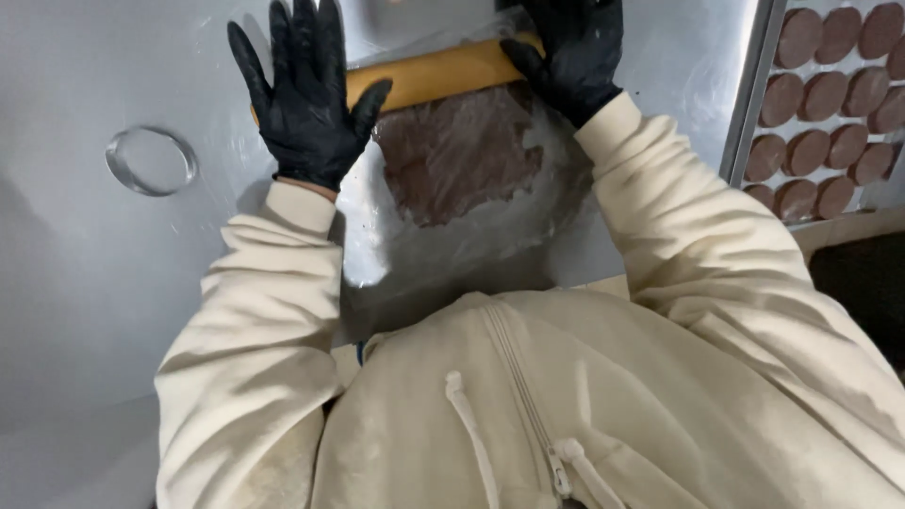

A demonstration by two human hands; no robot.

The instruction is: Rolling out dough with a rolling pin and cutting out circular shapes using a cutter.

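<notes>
A brown sheet of dough [460,155] is lying under clear plastic film [443,236] on the steel table [85,283]. A wooden rolling pin [434,77] is resting at its far edge, both black-gloved hands flat on it: left hand [306,99] with fingers spread, right hand [573,52] pressing its other end. Uneven pressure is likely risking lopsided thickness; the film may be wrinkling into the dough. A ring cutter [151,160] is sitting well left.

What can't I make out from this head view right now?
- Rolling pin: both ends hidden under the left hand and right hand.
- Dough: far edge hidden behind the pin; blurred under plastic film.
- Tray of brown discs: cut off by the right edge.
- Table near edge: hidden by the hoodie.
</notes>
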